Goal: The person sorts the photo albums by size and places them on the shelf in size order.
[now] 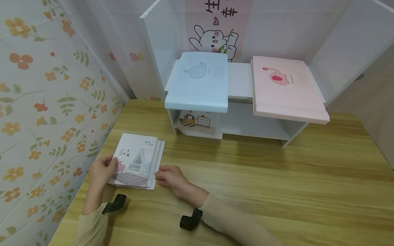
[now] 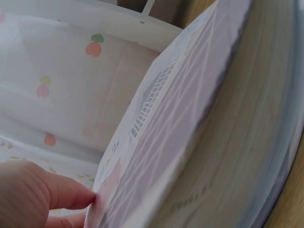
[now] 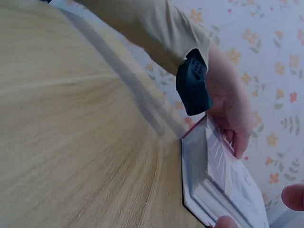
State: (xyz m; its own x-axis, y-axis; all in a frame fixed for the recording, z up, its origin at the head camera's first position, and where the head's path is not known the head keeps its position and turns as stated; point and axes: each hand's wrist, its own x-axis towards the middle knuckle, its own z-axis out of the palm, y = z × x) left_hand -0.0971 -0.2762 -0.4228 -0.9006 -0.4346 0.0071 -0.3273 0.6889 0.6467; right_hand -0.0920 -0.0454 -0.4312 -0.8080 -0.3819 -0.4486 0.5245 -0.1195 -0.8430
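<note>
A stack of books [image 1: 135, 160] lies on the wooden table, its top cover white with a tent drawing, a barcode and a plaid floor. The lower books stick out at the right side. My left hand [image 1: 103, 169] grips the stack's left edge, thumb on the top cover [image 2: 152, 123] and the other fingers at the side, partly hidden. At the right edge is my right hand [image 1: 173, 179], fingers loosely bent, a fingertip [image 3: 225, 222] at the lower book's edge. Its thumb [image 3: 293, 197] stands apart from the cover.
Behind stands a white shelf [image 1: 240, 80] with tall side panels. A light blue whale binder [image 1: 197, 80] and a pink elephant binder [image 1: 286, 89] lie on top, jutting forward. One illustrated book [image 1: 200, 124] lies in the lower left compartment. A floral curtain [image 1: 46, 112] hangs at the left.
</note>
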